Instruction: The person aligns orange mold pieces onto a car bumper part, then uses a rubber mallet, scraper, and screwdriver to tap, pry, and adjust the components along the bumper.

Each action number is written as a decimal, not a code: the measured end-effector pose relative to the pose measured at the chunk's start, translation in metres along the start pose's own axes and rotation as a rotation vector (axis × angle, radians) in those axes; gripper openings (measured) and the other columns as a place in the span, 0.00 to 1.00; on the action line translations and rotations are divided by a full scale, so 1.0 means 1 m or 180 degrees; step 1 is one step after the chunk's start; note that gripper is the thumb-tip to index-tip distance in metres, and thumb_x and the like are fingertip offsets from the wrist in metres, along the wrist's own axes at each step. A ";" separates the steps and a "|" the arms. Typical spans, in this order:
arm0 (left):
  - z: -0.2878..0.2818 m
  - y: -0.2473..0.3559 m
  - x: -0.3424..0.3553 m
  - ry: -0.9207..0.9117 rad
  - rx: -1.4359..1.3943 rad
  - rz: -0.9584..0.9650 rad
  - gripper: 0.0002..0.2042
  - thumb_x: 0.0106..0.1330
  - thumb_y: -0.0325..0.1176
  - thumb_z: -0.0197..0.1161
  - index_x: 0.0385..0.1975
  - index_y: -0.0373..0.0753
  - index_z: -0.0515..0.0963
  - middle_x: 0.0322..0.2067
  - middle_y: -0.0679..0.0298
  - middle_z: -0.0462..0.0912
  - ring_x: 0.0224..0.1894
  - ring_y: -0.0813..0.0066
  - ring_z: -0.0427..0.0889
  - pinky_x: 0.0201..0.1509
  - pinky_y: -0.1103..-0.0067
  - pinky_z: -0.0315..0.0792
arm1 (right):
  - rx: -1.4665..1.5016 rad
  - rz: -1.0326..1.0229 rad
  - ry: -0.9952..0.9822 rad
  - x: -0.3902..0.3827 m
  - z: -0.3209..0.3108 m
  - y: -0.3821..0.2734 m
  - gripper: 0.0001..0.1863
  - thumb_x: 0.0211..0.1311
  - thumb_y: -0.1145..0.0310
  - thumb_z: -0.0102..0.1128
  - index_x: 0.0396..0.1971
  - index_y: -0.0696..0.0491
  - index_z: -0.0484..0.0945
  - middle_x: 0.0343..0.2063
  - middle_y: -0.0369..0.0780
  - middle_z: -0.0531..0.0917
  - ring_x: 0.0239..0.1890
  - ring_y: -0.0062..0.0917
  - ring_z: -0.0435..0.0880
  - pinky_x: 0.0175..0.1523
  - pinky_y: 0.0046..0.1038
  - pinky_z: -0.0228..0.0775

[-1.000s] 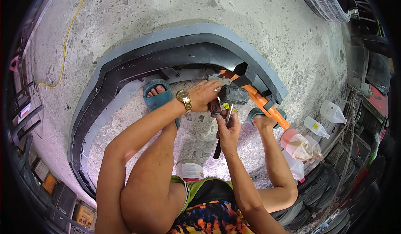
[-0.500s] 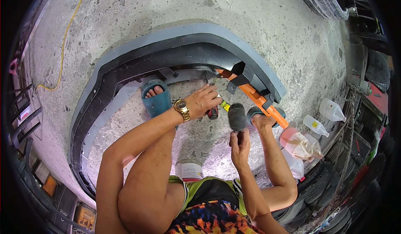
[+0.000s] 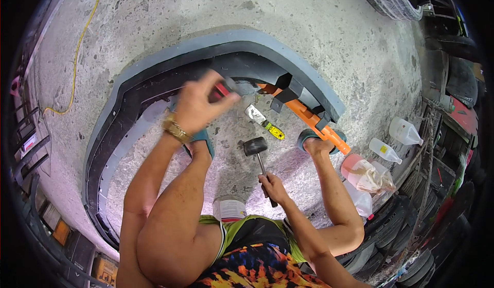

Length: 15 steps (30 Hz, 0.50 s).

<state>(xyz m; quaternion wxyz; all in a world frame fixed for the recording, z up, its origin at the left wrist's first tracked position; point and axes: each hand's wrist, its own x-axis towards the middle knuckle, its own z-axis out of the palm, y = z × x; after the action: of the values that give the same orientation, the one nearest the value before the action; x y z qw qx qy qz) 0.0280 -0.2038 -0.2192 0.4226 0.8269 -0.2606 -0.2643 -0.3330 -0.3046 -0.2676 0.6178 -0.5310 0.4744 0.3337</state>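
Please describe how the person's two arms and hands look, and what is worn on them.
Both forearms are bare, without sleeves or gloves. The left hand has a gold-coloured metal wristwatch on its wrist. The right hand wears nothing visible.

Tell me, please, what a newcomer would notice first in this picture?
A big grey bumper curves across the concrete floor. At the centre, the right hand grips a black mallet by its handle. The left hand, blurred, holds a red-tipped tool near the bumper's inner edge.
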 end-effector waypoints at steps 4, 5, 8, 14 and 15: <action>-0.085 -0.046 0.021 0.0944 0.1133 -0.0283 0.22 0.50 0.49 0.67 0.39 0.40 0.77 0.28 0.56 0.81 0.31 0.57 0.80 0.36 0.71 0.73 | -0.1717 -0.1384 0.0973 0.009 0.002 -0.009 0.18 0.63 0.58 0.52 0.22 0.57 0.67 0.12 0.46 0.73 0.13 0.33 0.73 0.19 0.34 0.61; -0.095 -0.079 0.017 0.1146 0.1225 -0.0270 0.24 0.49 0.47 0.68 0.42 0.39 0.76 0.35 0.54 0.81 0.36 0.57 0.79 0.42 0.71 0.72 | -0.1739 -0.1648 0.1010 0.002 0.004 -0.038 0.17 0.63 0.60 0.51 0.24 0.58 0.66 0.14 0.51 0.73 0.14 0.40 0.74 0.20 0.37 0.62; -0.108 -0.145 0.009 0.0116 0.0990 -0.1011 0.30 0.47 0.44 0.70 0.51 0.41 0.72 0.56 0.52 0.69 0.56 0.54 0.69 0.57 0.69 0.65 | -0.1153 -0.1545 0.0766 -0.021 -0.015 -0.129 0.13 0.63 0.64 0.52 0.27 0.58 0.64 0.12 0.45 0.74 0.14 0.29 0.77 0.20 0.30 0.64; -0.102 -0.180 -0.020 -0.0723 0.1929 -0.1232 0.44 0.47 0.42 0.70 0.65 0.45 0.52 0.67 0.56 0.45 0.67 0.50 0.51 0.67 0.67 0.55 | -0.0021 -0.3677 0.1567 -0.125 0.012 -0.308 0.10 0.67 0.65 0.47 0.35 0.57 0.66 0.15 0.31 0.64 0.13 0.10 0.57 0.16 0.16 0.46; -0.105 -0.182 -0.018 -0.0802 0.1974 -0.1243 0.45 0.46 0.42 0.71 0.65 0.44 0.52 0.67 0.56 0.45 0.66 0.49 0.52 0.67 0.66 0.55 | 0.0327 -0.4083 0.1372 -0.128 0.020 -0.311 0.11 0.68 0.64 0.45 0.34 0.57 0.65 0.14 0.32 0.64 0.13 0.12 0.58 0.16 0.16 0.46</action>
<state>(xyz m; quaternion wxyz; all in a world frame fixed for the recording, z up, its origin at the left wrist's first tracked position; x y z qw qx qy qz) 0.1216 -0.0407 -0.3142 0.0589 0.9105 -0.2157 -0.3479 -0.0854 -0.3401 -0.0418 0.6095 -0.7320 0.1932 -0.2351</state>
